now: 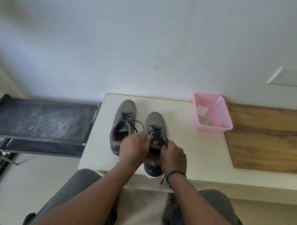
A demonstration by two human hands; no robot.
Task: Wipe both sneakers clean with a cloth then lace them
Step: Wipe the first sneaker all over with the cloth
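Observation:
Two grey sneakers stand side by side on a white table [185, 155], toes pointing away from me. The left sneaker [124, 115] has dark laces loose over its tongue. Both of my hands are at the right sneaker [156, 122], near its tongue. My left hand [134, 148] pinches a dark lace at the sneaker's left eyelets. My right hand [172, 158] grips the lace end on the sneaker's right side; a lace tail hangs below my wrist over the table's front edge. My hands hide the sneaker's heel half.
A pink plastic basket [224, 120] with crumpled cloths [203, 111] inside stands at the back right. A wooden board [276, 138] lies right of it. A dusty black rack [41, 119] adjoins the table's left side. My knees are below the front edge.

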